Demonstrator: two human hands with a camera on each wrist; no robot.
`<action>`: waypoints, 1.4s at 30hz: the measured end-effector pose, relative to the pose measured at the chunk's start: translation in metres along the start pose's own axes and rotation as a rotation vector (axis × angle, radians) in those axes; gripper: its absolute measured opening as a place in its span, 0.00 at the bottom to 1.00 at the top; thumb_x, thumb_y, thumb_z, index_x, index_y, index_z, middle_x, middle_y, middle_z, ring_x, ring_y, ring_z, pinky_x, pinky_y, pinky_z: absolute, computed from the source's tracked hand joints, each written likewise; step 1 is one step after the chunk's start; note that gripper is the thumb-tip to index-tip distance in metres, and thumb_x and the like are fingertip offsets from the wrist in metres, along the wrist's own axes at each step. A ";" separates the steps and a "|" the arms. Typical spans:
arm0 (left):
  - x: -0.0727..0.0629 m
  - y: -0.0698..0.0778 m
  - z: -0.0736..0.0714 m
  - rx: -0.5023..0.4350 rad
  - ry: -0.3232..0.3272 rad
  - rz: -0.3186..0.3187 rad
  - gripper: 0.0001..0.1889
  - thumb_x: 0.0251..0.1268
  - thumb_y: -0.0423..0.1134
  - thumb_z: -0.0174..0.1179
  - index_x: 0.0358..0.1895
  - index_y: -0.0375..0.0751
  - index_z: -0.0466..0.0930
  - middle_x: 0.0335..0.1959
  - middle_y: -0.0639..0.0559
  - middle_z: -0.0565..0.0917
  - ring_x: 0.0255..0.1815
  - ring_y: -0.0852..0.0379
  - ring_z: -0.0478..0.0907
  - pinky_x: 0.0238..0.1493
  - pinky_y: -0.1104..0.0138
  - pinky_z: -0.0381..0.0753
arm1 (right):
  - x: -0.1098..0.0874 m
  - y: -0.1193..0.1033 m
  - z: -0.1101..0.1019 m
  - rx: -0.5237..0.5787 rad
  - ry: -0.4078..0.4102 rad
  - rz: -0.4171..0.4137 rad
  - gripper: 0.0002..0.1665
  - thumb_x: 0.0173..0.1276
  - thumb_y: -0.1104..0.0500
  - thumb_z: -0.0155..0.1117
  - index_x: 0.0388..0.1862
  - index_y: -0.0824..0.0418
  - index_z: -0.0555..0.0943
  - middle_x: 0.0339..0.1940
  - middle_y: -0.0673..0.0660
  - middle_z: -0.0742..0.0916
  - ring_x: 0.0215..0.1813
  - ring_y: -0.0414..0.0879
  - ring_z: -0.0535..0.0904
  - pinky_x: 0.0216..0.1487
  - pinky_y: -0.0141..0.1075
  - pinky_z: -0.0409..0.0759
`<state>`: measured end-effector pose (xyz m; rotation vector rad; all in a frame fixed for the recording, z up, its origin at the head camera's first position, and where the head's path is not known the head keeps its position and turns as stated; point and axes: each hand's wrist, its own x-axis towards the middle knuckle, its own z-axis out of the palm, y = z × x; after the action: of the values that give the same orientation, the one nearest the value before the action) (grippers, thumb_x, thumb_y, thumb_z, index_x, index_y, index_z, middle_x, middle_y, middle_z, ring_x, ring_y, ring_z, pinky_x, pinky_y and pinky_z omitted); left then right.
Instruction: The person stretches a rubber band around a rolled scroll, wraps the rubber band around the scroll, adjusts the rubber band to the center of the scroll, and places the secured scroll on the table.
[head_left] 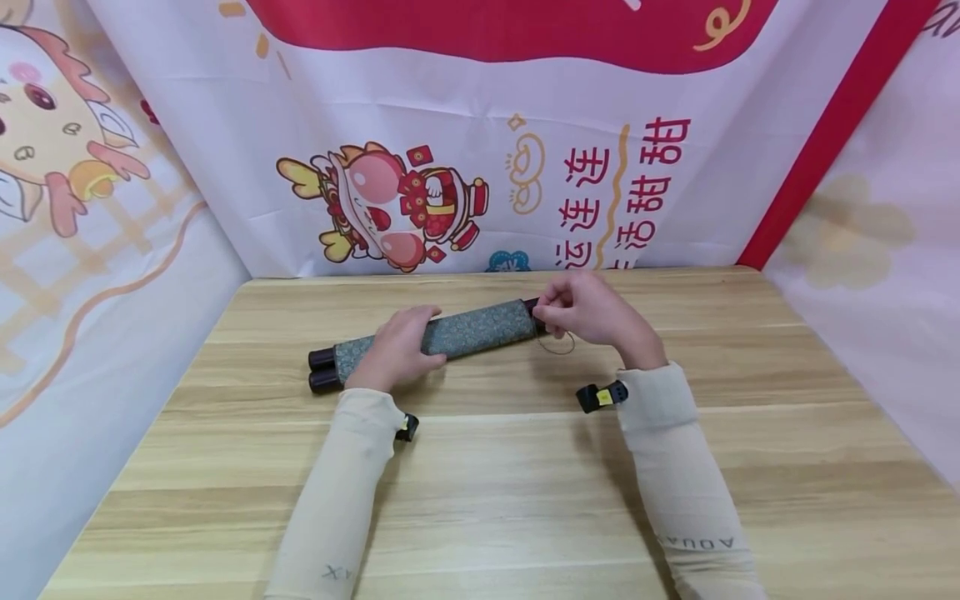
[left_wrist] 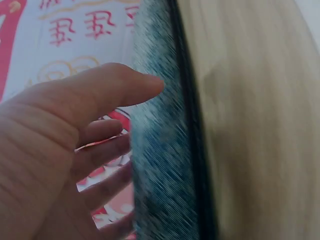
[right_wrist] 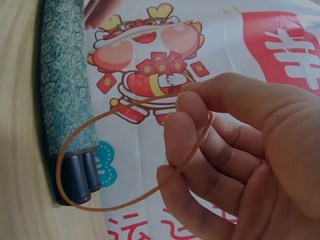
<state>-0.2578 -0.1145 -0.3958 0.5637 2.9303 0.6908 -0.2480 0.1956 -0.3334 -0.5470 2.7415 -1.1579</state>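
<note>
Wood-grain table (head_left: 495,483) against a white-and-red printed backdrop (head_left: 435,92).

Head: patterned green scroll (head_left: 480,329) lies aslant near the table's far edge, dark rod ends (head_left: 325,382) out at left. Left hand (head_left: 397,346) straddles it, covering part of the cloth. Right hand (head_left: 592,308), fingers bent, masks the scroll's right end. Black wrist device (head_left: 600,396) on each sleeve.

Left wrist: thumb on the cloth, other fingers vanishing behind the scroll; grip partly spread.

Right wrist: thumb and fingertips pinch a thin orange-brown band (right_wrist: 59,172), barely a line from the head. Its loop overlaps both right rod ends; contact cannot be told.
</note>
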 end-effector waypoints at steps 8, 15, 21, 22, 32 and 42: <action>-0.002 -0.010 0.001 0.022 -0.036 -0.043 0.42 0.68 0.46 0.73 0.81 0.39 0.63 0.81 0.40 0.68 0.82 0.37 0.63 0.83 0.41 0.56 | 0.002 0.005 -0.001 -0.042 -0.021 0.034 0.09 0.78 0.58 0.65 0.38 0.61 0.86 0.31 0.61 0.89 0.30 0.48 0.86 0.36 0.39 0.84; -0.011 -0.012 -0.014 0.029 -0.093 -0.089 0.41 0.65 0.43 0.75 0.78 0.40 0.67 0.78 0.39 0.73 0.77 0.37 0.71 0.76 0.40 0.69 | 0.001 0.008 -0.001 -0.043 -0.026 0.063 0.10 0.78 0.57 0.64 0.42 0.63 0.87 0.31 0.57 0.88 0.32 0.47 0.86 0.37 0.40 0.85; -0.021 -0.017 -0.030 0.075 -0.168 -0.143 0.37 0.59 0.34 0.76 0.73 0.37 0.71 0.71 0.36 0.78 0.67 0.38 0.77 0.66 0.43 0.78 | 0.002 0.008 -0.002 -0.051 -0.028 0.082 0.12 0.79 0.56 0.65 0.44 0.64 0.87 0.31 0.57 0.89 0.32 0.48 0.86 0.41 0.48 0.88; -0.021 -0.016 -0.030 0.087 -0.175 -0.140 0.38 0.59 0.34 0.75 0.73 0.36 0.70 0.71 0.35 0.78 0.67 0.37 0.77 0.66 0.42 0.77 | 0.002 0.008 -0.002 -0.052 -0.027 0.083 0.12 0.78 0.56 0.65 0.44 0.64 0.87 0.31 0.57 0.89 0.32 0.48 0.86 0.41 0.48 0.87; -0.001 -0.001 0.002 0.166 -0.133 -0.006 0.46 0.64 0.41 0.71 0.83 0.37 0.59 0.81 0.38 0.67 0.81 0.35 0.65 0.78 0.37 0.63 | 0.004 0.006 0.002 -0.052 -0.060 0.099 0.12 0.78 0.56 0.65 0.45 0.64 0.88 0.32 0.56 0.89 0.33 0.48 0.86 0.41 0.46 0.87; 0.001 0.007 0.018 0.301 0.004 -0.020 0.45 0.48 0.47 0.70 0.76 0.47 0.70 0.66 0.40 0.81 0.59 0.35 0.81 0.60 0.36 0.78 | 0.005 0.002 0.006 -0.080 -0.047 0.077 0.11 0.78 0.56 0.63 0.43 0.62 0.88 0.30 0.55 0.88 0.32 0.47 0.85 0.37 0.39 0.84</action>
<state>-0.2534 -0.1007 -0.4087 0.5539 3.0591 0.2479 -0.2515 0.1909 -0.3389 -0.4671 2.7527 -1.0089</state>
